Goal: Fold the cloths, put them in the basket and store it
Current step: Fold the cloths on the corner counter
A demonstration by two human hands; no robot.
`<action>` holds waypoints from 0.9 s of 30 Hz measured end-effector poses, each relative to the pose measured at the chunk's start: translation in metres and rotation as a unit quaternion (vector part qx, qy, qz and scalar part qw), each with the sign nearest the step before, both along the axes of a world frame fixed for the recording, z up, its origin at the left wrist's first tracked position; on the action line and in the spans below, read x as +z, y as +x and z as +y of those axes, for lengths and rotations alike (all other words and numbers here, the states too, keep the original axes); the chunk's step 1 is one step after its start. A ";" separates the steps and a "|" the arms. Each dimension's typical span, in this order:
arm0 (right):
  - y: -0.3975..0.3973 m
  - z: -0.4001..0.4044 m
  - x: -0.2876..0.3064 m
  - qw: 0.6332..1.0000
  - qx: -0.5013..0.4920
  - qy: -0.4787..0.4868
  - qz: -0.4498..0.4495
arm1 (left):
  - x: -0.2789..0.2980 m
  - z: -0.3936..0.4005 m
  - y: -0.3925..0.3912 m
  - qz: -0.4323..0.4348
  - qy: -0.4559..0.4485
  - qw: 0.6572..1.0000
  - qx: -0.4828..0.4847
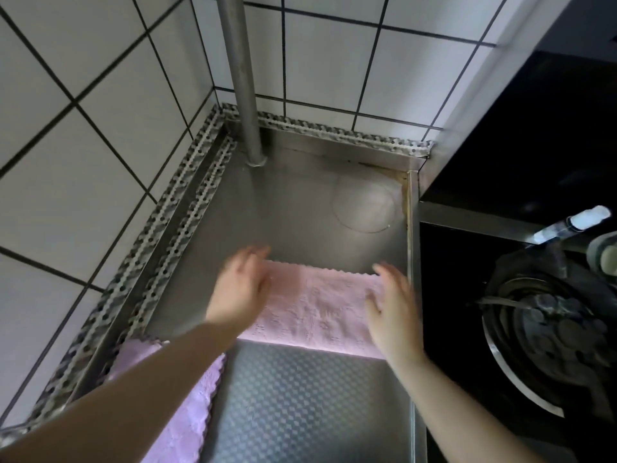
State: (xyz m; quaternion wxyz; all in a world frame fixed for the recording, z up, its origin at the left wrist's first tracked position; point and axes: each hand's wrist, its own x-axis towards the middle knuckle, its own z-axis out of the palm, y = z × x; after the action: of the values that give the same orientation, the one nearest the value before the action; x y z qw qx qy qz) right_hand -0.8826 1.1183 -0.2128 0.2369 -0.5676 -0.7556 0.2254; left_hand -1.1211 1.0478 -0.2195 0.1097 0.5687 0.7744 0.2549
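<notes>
Pink textured cloth (314, 309) lies folded on steel counter (300, 202), long axis left-right. Left hand (242, 289) and right hand (394, 312) rest flat, open, on its ends, gripping nothing.

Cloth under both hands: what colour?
Pale pink cloth, seen in the head view.

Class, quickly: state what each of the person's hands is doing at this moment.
Left hand: open, fingers spread, flat on the pink cloth's left end.
Right hand: open, flat at the cloth's right end, gripping nothing.
</notes>
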 end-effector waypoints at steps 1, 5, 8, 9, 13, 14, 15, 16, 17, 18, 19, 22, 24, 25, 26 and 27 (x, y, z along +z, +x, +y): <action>-0.012 -0.011 -0.004 0.998 0.050 0.029 -0.024 | -0.003 -0.003 0.016 0.032 0.002 0.998 -0.054; -0.049 -0.034 -0.027 0.974 0.166 0.046 -0.147 | -0.029 -0.011 0.063 0.130 -0.072 0.975 -0.165; -0.043 -0.032 -0.041 0.958 0.163 0.042 -0.230 | -0.039 -0.013 0.062 0.169 -0.091 0.969 -0.155; -0.036 -0.031 -0.045 0.953 0.161 0.046 -0.252 | -0.041 -0.013 0.059 0.174 -0.094 0.968 -0.153; -0.010 -0.024 -0.047 0.948 0.132 0.047 -0.285 | -0.044 -0.013 0.044 0.191 -0.139 0.963 -0.132; -0.003 -0.022 -0.047 0.950 0.121 0.048 -0.283 | -0.043 -0.012 0.041 0.194 -0.146 0.962 -0.128; 0.005 -0.020 -0.046 0.951 0.113 0.047 -0.285 | -0.043 -0.012 0.040 0.195 -0.153 0.961 -0.125; 0.011 -0.020 -0.046 0.950 0.108 0.048 -0.289 | -0.042 -0.011 0.039 0.197 -0.155 0.960 -0.122; 0.016 -0.020 -0.044 0.949 0.106 0.052 -0.293 | -0.040 -0.012 0.040 0.198 -0.150 0.962 -0.117; 0.018 -0.018 -0.043 0.949 0.105 0.056 -0.293 | -0.039 -0.011 0.040 0.196 -0.139 0.964 -0.117; 0.017 -0.015 -0.041 0.950 0.104 0.060 -0.288 | -0.036 -0.012 0.041 0.190 -0.120 0.966 -0.126; 0.002 -0.003 -0.030 0.960 0.138 0.095 -0.225 | -0.030 -0.027 0.049 0.174 -0.001 0.960 -0.218; -0.015 0.007 -0.024 0.961 0.188 0.114 -0.169 | -0.029 -0.041 0.058 0.153 0.054 0.951 -0.261; -0.024 0.010 -0.021 0.959 0.210 0.113 -0.154 | -0.030 -0.046 0.063 0.147 0.054 0.951 -0.266; -0.032 0.014 -0.018 0.956 0.230 0.110 -0.148 | -0.033 -0.050 0.067 0.149 0.040 0.953 -0.260; -0.040 0.017 -0.017 0.951 0.251 0.098 -0.151 | -0.035 -0.050 0.071 0.155 0.021 0.955 -0.251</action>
State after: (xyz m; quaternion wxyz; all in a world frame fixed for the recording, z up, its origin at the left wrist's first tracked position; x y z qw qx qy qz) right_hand -0.9227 1.1353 -0.2302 0.1099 -0.3607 -0.9191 0.1142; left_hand -1.0501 0.9974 -0.2544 0.0363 0.7795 0.6086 0.1441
